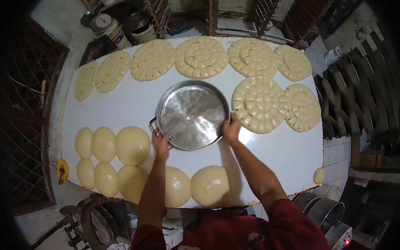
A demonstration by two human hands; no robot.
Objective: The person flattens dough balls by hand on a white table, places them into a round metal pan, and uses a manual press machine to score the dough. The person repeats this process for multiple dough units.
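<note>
A round, shallow metal pan (pixel 191 114) is held over the middle of the white table, its shiny inside facing up with no dough in it. My left hand (pixel 160 143) is closed on the pan's lower left side, by a side handle. On the lower right side, my right hand (pixel 231 129) grips the rim. Scored flat dough rounds (pixel 202 57) line the far edge, and two more of them, one a large dough round (pixel 258 104), lie to the right of the pan. Smooth dough balls (pixel 133 145) sit at the near left, some partly behind my left forearm.
A small dough piece (pixel 318 175) rests at the table's near right corner. Beyond the far edge stand a dial scale (pixel 103 21), buckets and wooden racks. Stacked dark metal trays (pixel 350 89) are at the right. A yellow-handled tool (pixel 62 171) lies at the left edge.
</note>
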